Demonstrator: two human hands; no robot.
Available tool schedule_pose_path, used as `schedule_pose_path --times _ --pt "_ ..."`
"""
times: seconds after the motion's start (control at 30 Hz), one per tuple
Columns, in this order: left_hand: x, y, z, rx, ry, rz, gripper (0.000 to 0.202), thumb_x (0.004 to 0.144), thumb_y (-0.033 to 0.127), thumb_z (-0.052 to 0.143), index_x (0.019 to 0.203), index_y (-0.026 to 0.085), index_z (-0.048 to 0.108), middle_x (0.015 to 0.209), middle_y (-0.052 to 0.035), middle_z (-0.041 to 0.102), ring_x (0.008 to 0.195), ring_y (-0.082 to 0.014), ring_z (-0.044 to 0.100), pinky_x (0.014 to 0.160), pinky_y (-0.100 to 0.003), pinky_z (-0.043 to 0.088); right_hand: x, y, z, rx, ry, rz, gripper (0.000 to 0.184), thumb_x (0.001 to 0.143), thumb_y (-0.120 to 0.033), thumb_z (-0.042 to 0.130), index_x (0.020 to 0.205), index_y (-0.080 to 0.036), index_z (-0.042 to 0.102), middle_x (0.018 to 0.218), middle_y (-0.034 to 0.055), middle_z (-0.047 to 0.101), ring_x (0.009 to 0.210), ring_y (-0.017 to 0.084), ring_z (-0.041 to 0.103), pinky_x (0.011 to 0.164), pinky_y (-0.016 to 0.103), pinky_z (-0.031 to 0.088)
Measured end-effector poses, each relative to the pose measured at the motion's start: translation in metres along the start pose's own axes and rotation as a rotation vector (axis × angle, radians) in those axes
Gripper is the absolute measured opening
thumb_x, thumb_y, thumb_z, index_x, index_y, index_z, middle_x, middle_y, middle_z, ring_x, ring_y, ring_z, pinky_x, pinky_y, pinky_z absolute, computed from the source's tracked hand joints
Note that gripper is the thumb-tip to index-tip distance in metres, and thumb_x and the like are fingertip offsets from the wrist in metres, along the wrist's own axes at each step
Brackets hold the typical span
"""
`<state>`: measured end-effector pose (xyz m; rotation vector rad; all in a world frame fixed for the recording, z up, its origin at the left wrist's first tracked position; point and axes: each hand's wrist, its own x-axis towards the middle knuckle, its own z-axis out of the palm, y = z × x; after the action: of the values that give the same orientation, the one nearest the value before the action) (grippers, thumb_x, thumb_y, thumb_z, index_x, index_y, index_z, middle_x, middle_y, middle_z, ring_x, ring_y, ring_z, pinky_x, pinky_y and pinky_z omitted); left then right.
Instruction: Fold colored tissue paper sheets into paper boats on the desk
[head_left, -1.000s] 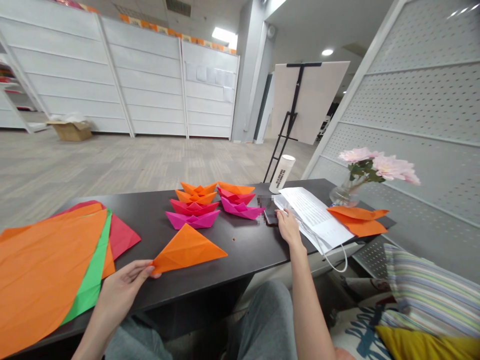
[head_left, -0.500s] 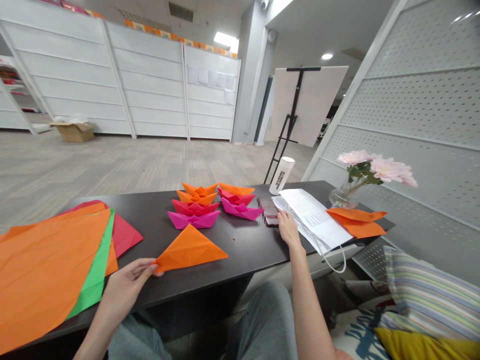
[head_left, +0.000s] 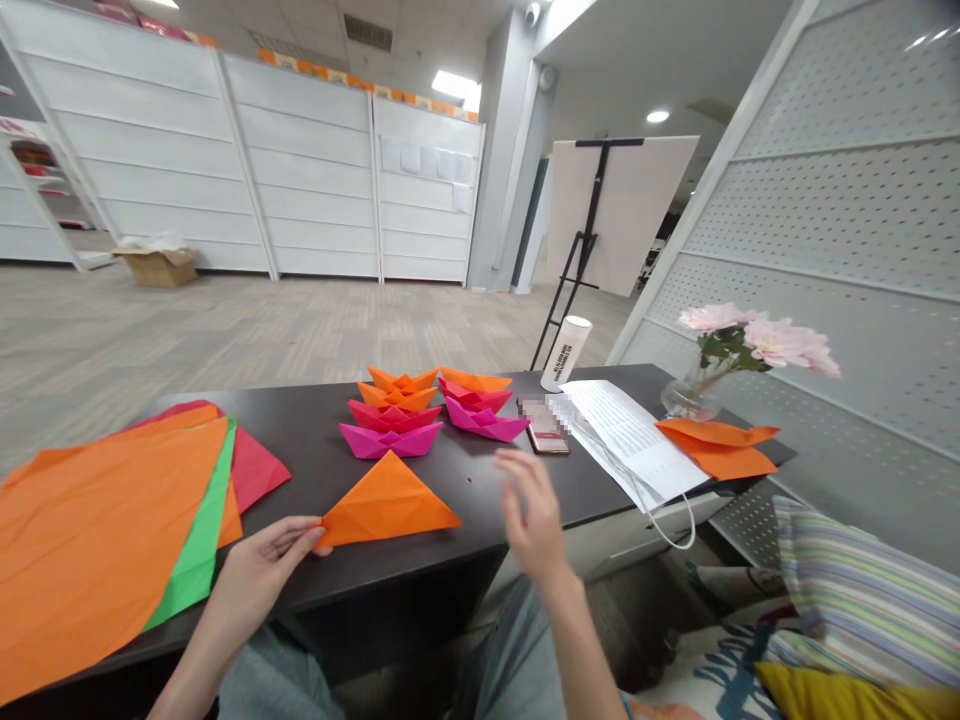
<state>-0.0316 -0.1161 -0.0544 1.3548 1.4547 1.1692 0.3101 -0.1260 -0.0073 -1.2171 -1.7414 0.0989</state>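
An orange paper folded into a triangle (head_left: 386, 500) lies near the front edge of the dark table (head_left: 315, 440). My left hand (head_left: 262, 570) pinches its left corner between fingers and thumb. My right hand (head_left: 529, 515) hovers in the air just right of the triangle, fingers spread and a little blurred, holding nothing. Behind the triangle sit several folded paper boats (head_left: 427, 410) in orange, red and pink. A phone (head_left: 547, 436) lies flat to the right of the boats.
Large orange, green and red sheets (head_left: 112, 520) cover the table's left end. White printed papers (head_left: 626, 440), folded orange paper (head_left: 720, 447), a vase of pink flowers (head_left: 701, 380) and a white cylinder (head_left: 565, 352) stand at the right. An easel (head_left: 592, 215) stands behind.
My right hand has left the phone and swung back left toward the orange triangle, now in mid-air. My left hand still holds the triangle's corner.
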Motion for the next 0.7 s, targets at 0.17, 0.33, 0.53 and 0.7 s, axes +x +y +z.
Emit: schedule_pose_path --times 0.17,0.33,0.53,0.7 --pt "-0.005 0.011 0.000 -0.034 0.013 -0.026 0.048 0.058 0.056 0.081 0.083 0.016 0.073 0.077 -0.0075 0.078 0.062 -0.0248 0.073 0.063 -0.032 0.061 -0.035 -0.092 0.074 0.075 -0.437 -0.205 0.056 0.091 -0.025 0.058 0.144 -0.019 0.044 0.148 0.0089 0.048 0.136 0.026 0.043 0.113 0.041 0.038" --pt "-0.005 0.011 -0.002 -0.014 -0.009 -0.049 0.052 0.061 0.057 0.079 0.090 0.014 0.073 0.074 -0.0084 0.077 0.066 -0.0254 0.074 0.067 -0.033 0.061 -0.038 -0.080 0.107 0.000 -0.438 -0.150 0.038 0.099 -0.016 0.044 0.135 -0.019 0.055 0.142 0.0055 0.056 0.130 0.021 0.051 0.109 0.035 0.044" --pt "-0.005 0.005 -0.005 -0.100 -0.121 -0.044 0.053 0.064 0.052 0.080 0.099 0.015 0.069 0.081 -0.0104 0.078 0.076 -0.0283 0.075 0.076 -0.037 0.062 -0.040 -0.071 0.112 0.075 -0.388 -0.122 0.037 0.096 -0.015 0.052 0.133 -0.018 0.058 0.135 0.0079 0.061 0.123 0.021 0.059 0.106 0.034 0.047" --pt "-0.016 0.008 0.016 -0.190 -0.298 0.013 0.048 0.073 0.041 0.077 0.111 0.018 0.060 0.102 -0.0134 0.076 0.094 -0.0297 0.073 0.086 -0.041 0.060 -0.043 -0.070 0.123 0.199 -0.228 0.005 0.035 0.093 -0.009 0.053 0.124 -0.017 0.065 0.124 0.0093 0.068 0.115 0.019 0.064 0.102 0.029 0.050"
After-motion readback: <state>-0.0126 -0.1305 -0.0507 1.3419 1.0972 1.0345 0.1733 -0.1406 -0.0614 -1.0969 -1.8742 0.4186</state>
